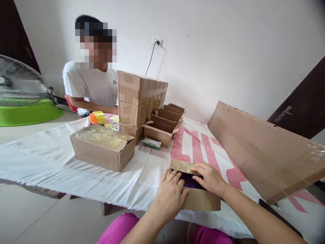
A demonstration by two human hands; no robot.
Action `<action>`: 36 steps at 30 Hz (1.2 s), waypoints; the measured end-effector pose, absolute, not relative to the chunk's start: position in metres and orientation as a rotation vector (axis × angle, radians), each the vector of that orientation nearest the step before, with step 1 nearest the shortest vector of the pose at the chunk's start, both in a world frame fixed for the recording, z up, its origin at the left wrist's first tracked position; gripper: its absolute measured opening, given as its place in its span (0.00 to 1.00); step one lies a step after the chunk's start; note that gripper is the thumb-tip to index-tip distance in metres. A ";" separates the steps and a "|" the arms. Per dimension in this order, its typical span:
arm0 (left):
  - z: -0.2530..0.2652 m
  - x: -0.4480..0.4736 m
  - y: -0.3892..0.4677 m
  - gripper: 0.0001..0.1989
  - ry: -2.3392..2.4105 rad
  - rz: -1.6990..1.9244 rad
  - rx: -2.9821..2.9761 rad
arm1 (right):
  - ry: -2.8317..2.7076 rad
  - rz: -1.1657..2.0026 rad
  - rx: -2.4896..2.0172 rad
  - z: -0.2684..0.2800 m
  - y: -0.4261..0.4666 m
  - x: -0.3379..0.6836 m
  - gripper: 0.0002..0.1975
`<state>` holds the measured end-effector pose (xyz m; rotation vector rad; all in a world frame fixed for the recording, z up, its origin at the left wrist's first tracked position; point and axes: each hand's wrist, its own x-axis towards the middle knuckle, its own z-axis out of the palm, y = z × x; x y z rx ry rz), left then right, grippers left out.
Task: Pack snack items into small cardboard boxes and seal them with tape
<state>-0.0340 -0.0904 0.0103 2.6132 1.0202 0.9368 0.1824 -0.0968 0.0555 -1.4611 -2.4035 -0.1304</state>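
Note:
A small cardboard box (201, 200) with tape on its flaps lies in front of me at the table's near edge. Its top is partly open, and something dark purple (190, 181) shows in the gap. My left hand (169, 193) grips the box's left side, its fingertips at the opening. From the right, my right hand (209, 178) holds the far flap (184, 166), fingers on top and thumb beside the gap. What the purple thing is cannot be made out.
A taped box (101, 145) sits at left, beside stacked boxes (129, 88). Several open boxes (162, 125) stand behind a small green-and-white packet (151, 143). Tape rolls (98, 118) lie near a seated person (93, 84). A large cardboard sheet (264, 149) leans at right.

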 end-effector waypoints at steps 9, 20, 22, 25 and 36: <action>0.010 -0.035 -0.089 0.10 1.001 0.948 2.623 | -2.317 0.009 -1.459 0.059 -0.082 0.168 0.05; 0.009 -0.035 -0.088 0.09 0.988 0.982 2.613 | -2.361 -0.008 -1.389 0.058 -0.079 0.170 0.05; 0.009 -0.035 -0.088 0.09 0.987 0.988 2.616 | -2.378 -0.028 -1.395 0.059 -0.079 0.169 0.07; 0.009 -0.035 -0.088 0.10 0.991 0.972 2.620 | -2.394 -0.071 -1.423 0.059 -0.080 0.166 0.08; 0.006 -0.036 -0.089 0.09 0.966 0.956 2.596 | -2.250 -0.435 -1.561 0.072 -0.064 0.201 0.09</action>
